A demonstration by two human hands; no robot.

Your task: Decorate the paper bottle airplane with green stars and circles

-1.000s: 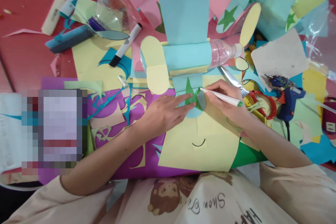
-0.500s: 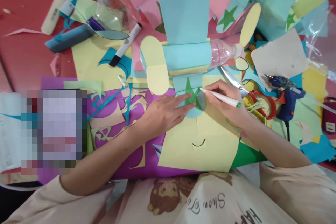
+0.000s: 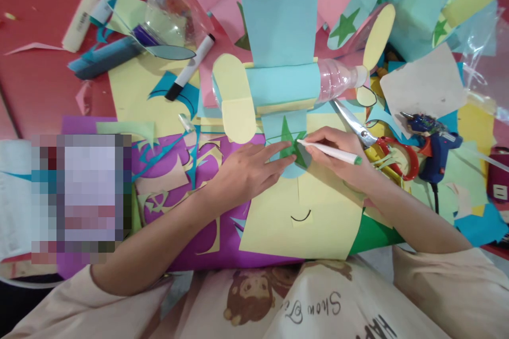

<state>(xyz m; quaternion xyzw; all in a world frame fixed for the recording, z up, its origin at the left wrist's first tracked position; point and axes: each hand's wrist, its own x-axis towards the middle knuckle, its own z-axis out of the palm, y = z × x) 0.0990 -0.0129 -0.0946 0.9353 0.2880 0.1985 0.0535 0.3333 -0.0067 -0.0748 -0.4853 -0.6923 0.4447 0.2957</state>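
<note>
Just beyond the fingertips of the right hand (image 3: 338, 151), a green star (image 3: 285, 135) is lying on the rounded light-blue paper strip (image 3: 294, 171), with the tip of a white marker (image 3: 332, 152) touching or nearly touching it. The right hand is gripping this marker, its thumb and fingers closing around the barrel, and the green end is pointing away from the star. Opposite that grip, the left hand (image 3: 248, 172) is resting palm down, its fingers spreading a little apart and pressing on the star and strip without clamping on anything.

Beneath the strip and nearer the body than the grip, a pale yellow paper sheet (image 3: 278, 228) is showing a drawn black smile (image 3: 301, 217). Farther from the body than the grip, a clear plastic bottle (image 3: 338, 79) is lying on its side, wearing a light-blue paper wrap (image 3: 284, 86). To the right of the grip, red-handled scissors (image 3: 411, 161) are lying with their blades pointing toward the bottle, and a blue glue gun (image 3: 436, 152) is lying beside their handles. Well to the left of the grip, a black-capped marker (image 3: 190, 67) is lying on paper scraps, and purple paper (image 3: 234, 228) is spreading below the left forearm.
</note>
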